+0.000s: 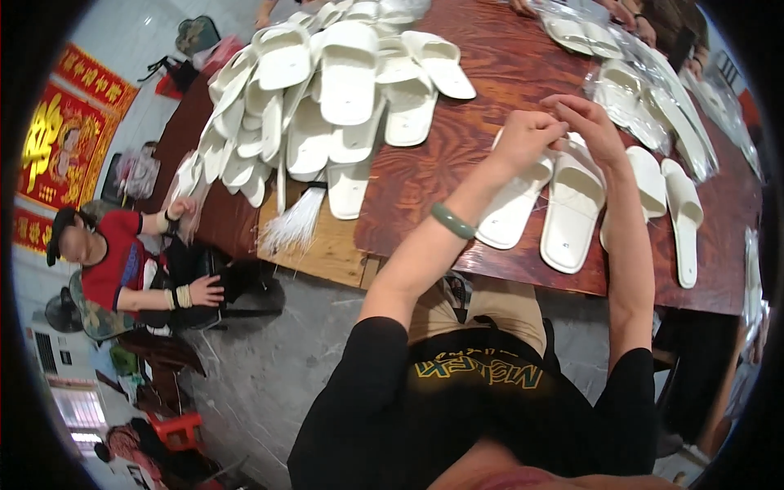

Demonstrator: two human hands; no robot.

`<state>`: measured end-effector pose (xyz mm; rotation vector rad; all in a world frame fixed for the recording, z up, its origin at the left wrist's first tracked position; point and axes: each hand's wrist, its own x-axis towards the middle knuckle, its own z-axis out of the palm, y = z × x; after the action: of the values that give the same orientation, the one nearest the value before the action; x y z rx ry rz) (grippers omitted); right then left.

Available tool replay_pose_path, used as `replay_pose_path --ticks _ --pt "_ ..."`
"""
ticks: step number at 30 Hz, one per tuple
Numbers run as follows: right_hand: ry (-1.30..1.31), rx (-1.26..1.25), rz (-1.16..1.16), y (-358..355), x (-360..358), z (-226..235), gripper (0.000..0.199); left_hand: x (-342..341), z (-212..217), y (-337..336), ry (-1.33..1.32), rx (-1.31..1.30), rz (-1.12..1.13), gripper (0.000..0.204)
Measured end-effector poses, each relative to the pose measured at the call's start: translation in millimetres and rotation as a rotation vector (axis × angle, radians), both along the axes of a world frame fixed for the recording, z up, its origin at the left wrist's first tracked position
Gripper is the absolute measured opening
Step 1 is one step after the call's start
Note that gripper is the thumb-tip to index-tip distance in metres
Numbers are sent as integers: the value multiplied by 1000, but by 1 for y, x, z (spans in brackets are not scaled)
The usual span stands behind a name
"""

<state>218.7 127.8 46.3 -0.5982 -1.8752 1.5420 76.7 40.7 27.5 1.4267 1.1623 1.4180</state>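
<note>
Black sleeves (377,349) end above bare forearms, the left one ringed by a green bangle (453,220). Just past the near edge of the brown wooden table (469,135), the left slipper (508,216) and the right slipper (570,229) lie side by side, white, heels toward the body and straps away. Each long axis runs away from that edge, leaning slightly rightward. The left hand (527,140) is over the left slipper's strap end, so it is the nearer to that one; the right hand (598,135) is nearer to the right slipper. From either grip, the soles lie back toward the body. The left thumb and fingers come together close to the bent right fingers; whether either grip is clamped on something thin, I cannot tell. More slippers (686,216) lie beyond the right forearm. Leftward, white strands (296,227) spread beside a slipper heap (349,82), near a seated co-worker (122,251) in red. Bagged slippers (625,94) occupy the far right, by another person's hand (645,31).
</note>
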Motion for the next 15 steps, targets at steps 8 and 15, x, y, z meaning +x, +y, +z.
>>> replay_pose_path --ticks 8,15 --pt "67 306 180 -26 27 17 27 5 0 -8 144 61 52 22" --pt "373 0 -531 -76 40 -12 24 4 -1 -8 313 53 -36 23"
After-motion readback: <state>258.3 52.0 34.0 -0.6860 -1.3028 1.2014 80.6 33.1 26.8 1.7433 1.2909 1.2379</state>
